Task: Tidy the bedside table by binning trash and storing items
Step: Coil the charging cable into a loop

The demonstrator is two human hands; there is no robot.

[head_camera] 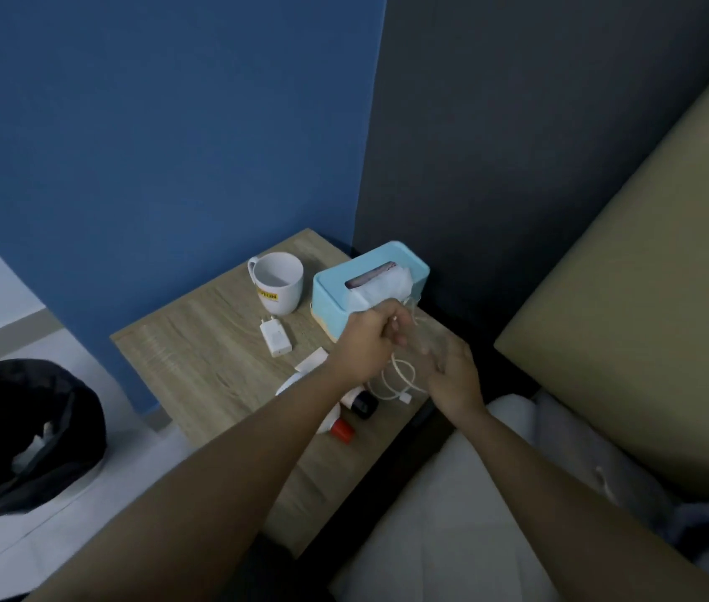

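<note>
Both hands are above the right side of the wooden bedside table (196,358). My left hand (368,341) is closed around a white charging cable (400,378), which hangs in loops down to a plug lying on the table. My right hand (452,375) touches the same cable from the right, fingers curled on it. A white charger brick (275,337) lies to the left of the hands. A white mug (278,282) and a light-blue tissue box (370,280) stand at the back. Small bottles, one with a black cap (363,404) and one with a red cap (341,430), lie partly under my left forearm.
A black-lined bin (18,427) with crumpled white paper inside stands on the floor to the left. A bed with white sheets (452,514) and a tan headboard (648,319) lies to the right. A white paper slip (311,359) lies near my left wrist.
</note>
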